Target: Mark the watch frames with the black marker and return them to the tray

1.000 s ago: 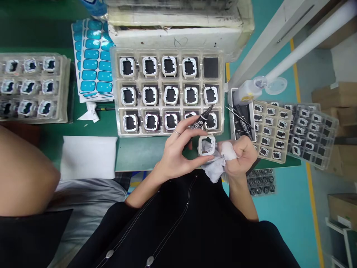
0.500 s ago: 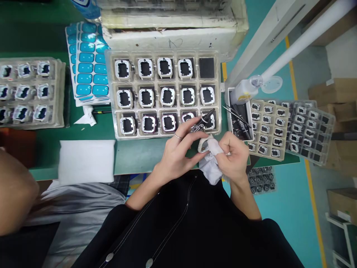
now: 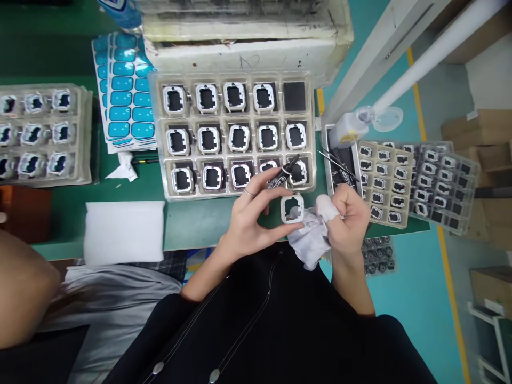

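Left hand [image 3: 250, 224] pinching white frame [image 3: 292, 208] plus marker [image 3: 283, 175] | right hand [image 3: 347, 224] clenched on cloth [image 3: 310, 242] | risk: frame slipping off desk's near edge, marker smudging it.

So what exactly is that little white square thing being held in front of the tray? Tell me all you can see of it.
The white frame is a small, rounded-square ring, seemingly plastic, with a dark open middle. It is held off the green table, its open face toward the camera, just in front of the clear tray of similar frames. The left hand pinches it from the left and below; that hand also holds a black marker. The right hand, its finger wrapped in a white cloth, meets its right edge.
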A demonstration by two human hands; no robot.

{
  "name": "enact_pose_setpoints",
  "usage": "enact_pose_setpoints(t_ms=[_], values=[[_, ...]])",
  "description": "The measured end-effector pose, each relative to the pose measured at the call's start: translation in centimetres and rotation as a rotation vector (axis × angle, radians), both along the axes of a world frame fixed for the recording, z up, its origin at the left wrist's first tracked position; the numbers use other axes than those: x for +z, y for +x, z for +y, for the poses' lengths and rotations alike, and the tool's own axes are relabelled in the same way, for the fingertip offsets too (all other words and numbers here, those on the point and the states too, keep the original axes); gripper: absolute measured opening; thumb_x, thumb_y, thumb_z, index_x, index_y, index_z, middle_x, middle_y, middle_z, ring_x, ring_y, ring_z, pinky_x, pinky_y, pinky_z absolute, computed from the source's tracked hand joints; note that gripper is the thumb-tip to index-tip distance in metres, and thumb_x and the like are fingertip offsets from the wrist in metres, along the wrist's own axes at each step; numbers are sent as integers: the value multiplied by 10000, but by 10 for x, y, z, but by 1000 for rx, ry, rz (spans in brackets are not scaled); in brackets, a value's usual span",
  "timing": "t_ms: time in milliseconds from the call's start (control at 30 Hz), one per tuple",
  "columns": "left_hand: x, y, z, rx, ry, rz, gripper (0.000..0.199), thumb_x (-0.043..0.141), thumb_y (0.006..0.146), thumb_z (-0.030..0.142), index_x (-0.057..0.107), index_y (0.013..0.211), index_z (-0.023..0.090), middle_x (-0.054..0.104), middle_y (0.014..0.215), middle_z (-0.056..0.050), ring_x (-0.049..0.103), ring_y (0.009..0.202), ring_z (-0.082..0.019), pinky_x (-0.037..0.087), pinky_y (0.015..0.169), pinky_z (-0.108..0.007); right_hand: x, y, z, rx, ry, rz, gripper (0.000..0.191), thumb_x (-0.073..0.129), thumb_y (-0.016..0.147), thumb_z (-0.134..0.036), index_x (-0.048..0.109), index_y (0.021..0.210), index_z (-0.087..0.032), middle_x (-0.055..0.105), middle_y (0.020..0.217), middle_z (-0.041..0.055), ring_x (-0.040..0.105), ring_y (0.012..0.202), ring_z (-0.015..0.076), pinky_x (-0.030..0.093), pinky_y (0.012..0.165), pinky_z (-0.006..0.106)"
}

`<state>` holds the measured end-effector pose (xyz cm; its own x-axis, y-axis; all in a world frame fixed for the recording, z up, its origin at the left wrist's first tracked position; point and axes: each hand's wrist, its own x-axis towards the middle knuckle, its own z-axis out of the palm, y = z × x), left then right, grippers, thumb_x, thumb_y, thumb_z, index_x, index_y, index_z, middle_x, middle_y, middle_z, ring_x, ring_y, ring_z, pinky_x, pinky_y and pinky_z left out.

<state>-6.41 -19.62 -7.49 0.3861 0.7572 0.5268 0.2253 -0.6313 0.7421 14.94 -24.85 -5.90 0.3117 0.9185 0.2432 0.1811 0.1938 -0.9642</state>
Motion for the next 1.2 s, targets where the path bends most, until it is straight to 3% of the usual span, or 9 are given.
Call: enact_pose_setpoints(t_ms=[167,300,433,667,800,967,1067,1200], values=[[-1,-1,-1,0,-32,-37,611,1008,927,579,754,1370,245,665,1649,-179,811,1086,-257,644,645,-305,-7,0,0,10,5,63,600,804,1066,-363,300,752,-275,316,716,-77,358,581,125,292,571,353],[-2,-1,-1,1,-36,-35,615,1003,925,598,758,1372,253,665,1651,-169,805,1045,-241,623,615,-295,2,-3,3,32,-10,4,542,795,1035,-279,342,739,-271,370,693,-79,340,584,123,300,575,346],[-1,-1,-2,4,-25,-27,622,1012,918,586,757,1378,254,667,1652,-174,815,1161,-299,679,698,-341,11,-7,5,16,-21,-34,483,766,972,-169,355,737,-263,330,693,-88,269,583,110,272,577,331],[0,1,-3,-13,13,19,572,999,953,508,736,1395,257,659,1664,-177,819,1222,-324,703,737,-360,9,-14,6,40,-8,-116,335,638,830,-82,365,764,-265,345,729,-86,275,627,110,278,600,300],[0,1,-2,-43,29,25,560,998,963,449,727,1412,253,651,1676,-181,780,1379,-374,747,921,-449,8,-16,8,-26,10,-181,302,604,786,-74,372,774,-268,354,732,-86,311,639,109,264,595,291],[1,-1,-4,-51,-18,-6,585,1019,935,481,741,1395,250,655,1667,-187,815,1235,-325,657,656,-317,5,-12,9,-123,55,-188,379,673,928,-125,366,757,-267,358,726,-81,303,623,111,271,587,304],[2,-3,-4,-35,-24,-16,589,1020,927,517,751,1380,253,667,1649,-179,817,1184,-305,631,624,-305,0,-10,10,-190,98,-197,451,710,1027,-219,356,752,-270,332,704,-84,279,595,112,270,575,316],[1,-4,-3,-12,-7,-44,594,1016,915,572,773,1350,248,695,1619,-179,779,1305,-354,658,677,-327,-14,-11,20,-387,263,-251,493,712,1083,-336,346,757,-286,332,703,-76,339,567,123,285,559,330]])
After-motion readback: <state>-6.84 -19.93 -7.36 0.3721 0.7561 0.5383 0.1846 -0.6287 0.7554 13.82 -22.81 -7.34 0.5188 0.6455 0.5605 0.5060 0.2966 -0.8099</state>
